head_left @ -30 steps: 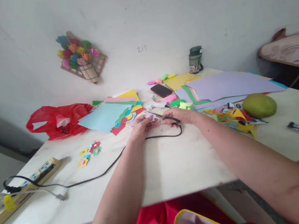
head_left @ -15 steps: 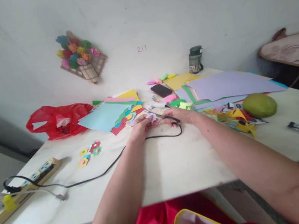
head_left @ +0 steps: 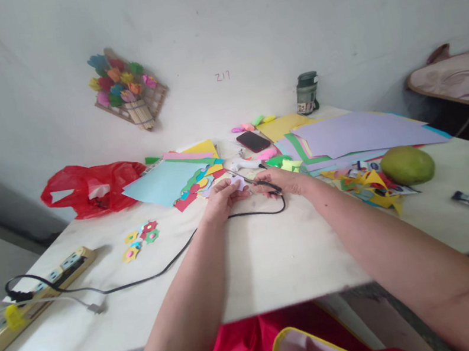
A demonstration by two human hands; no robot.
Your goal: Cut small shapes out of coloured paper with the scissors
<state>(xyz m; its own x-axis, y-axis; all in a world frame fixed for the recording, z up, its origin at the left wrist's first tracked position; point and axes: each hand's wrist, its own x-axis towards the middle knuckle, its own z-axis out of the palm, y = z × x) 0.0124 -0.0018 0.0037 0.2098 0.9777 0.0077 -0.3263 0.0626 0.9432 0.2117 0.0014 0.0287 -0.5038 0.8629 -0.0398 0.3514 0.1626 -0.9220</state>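
Over the middle of the table, my left hand [head_left: 222, 199] pinches a small piece of light purple paper [head_left: 238, 183] between thumb and fingers. My right hand [head_left: 278, 182] is closed around the black handles of scissors [head_left: 269, 186]. Their blades point left, by the purple piece; whether they touch it I cannot make out. A white glue gun [head_left: 247, 164] lies just beyond both hands. Cut paper shapes in several colours [head_left: 195, 187] lie to the left of my fingers. Farther left is a small group of finished-looking paper flowers [head_left: 151, 236].
A black cord [head_left: 157, 276] runs from the power strip [head_left: 59, 273] to beneath my hands. Coloured sheets [head_left: 358, 134], paper scraps [head_left: 371, 188] and a green mango [head_left: 407, 165] lie right. A phone [head_left: 253, 141] and a tumbler [head_left: 307, 93] stand farther back; a red plastic bag [head_left: 119, 186] sits left.
The purple paper has turned or shifted very slightly by the blades. Both hands keep nearly the same place and hold.
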